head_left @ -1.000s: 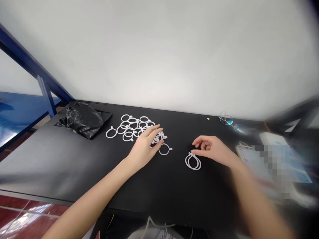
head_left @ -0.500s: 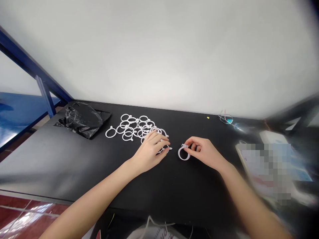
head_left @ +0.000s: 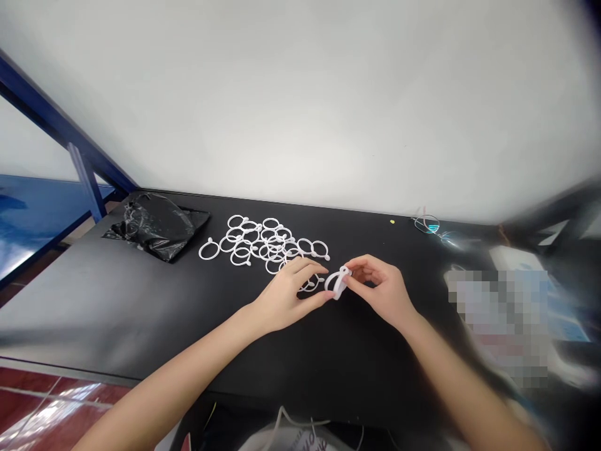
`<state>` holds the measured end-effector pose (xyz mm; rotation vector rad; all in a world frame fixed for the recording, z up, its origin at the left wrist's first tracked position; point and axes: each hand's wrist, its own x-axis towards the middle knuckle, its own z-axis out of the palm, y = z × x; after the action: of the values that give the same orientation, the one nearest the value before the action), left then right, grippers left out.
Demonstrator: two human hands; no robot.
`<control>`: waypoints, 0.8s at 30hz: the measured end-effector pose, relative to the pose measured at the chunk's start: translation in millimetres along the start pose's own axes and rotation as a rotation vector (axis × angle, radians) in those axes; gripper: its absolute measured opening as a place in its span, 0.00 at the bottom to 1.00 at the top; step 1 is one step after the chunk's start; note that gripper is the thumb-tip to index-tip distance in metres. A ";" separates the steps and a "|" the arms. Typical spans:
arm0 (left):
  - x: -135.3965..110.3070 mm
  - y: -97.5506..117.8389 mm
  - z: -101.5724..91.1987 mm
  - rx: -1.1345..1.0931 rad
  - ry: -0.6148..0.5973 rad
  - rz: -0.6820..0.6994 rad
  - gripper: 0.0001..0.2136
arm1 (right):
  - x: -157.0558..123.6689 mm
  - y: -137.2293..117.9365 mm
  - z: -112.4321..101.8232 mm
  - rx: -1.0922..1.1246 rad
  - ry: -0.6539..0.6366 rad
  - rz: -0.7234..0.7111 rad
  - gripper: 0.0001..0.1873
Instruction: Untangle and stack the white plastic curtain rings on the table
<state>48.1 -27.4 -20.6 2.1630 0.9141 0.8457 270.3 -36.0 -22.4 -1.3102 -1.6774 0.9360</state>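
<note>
- Right hand (head_left: 382, 291): I have its grip closed to a pinch, thumb against fingertips, on a small bundle of white rings (head_left: 337, 287), their eyelets gathered at the fingertips; I cannot tell the exact count.
- Bundle: it is tilted, between the two hands and toward the near right end of the loose rings.
- Left hand (head_left: 286, 294): I have its grip parted, thumb and forefinger spaced on the left side of the bundle; the thumb tip meets the bundle's lower edge in my view, though I cannot tell whether it presses there.
- Loose rings (head_left: 272, 248): a flat, overlapping spread of white rings, each visible eyelet on its rim, lies beyond the left hand, which hides some of the nearest.
- Outlying ring (head_left: 209, 259): it lies at the left end, just beside the spread.
- Black plastic bag (head_left: 159, 228): crumpled, on the far left of the black table (head_left: 291, 363).
- Far right edge: I see wire-framed glasses (head_left: 427, 224) and, to their left, a yellow speck (head_left: 392, 222).
- Right side: blurred and pixelated items (head_left: 498, 326), which I cannot identify.
- Background: a pale wall (head_left: 305, 113) and, at left, a blue metal frame (head_left: 56, 113).
</note>
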 end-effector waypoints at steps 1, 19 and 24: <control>0.1 4.5 -0.1 -0.093 -0.012 -0.035 0.13 | -1.8 -0.6 3.6 0.023 0.022 -0.021 0.10; 2.9 3.6 1.9 -0.988 -0.165 -0.415 0.08 | -6.7 -8.7 13.0 0.319 0.066 -0.047 0.06; 1.9 4.0 0.2 -1.035 -0.187 -0.446 0.09 | -5.3 -10.8 14.1 0.383 0.061 -0.029 0.06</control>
<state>50.8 -28.2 -17.1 1.0660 0.6076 0.6530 254.0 -44.4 -19.3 -1.0424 -1.3815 1.1229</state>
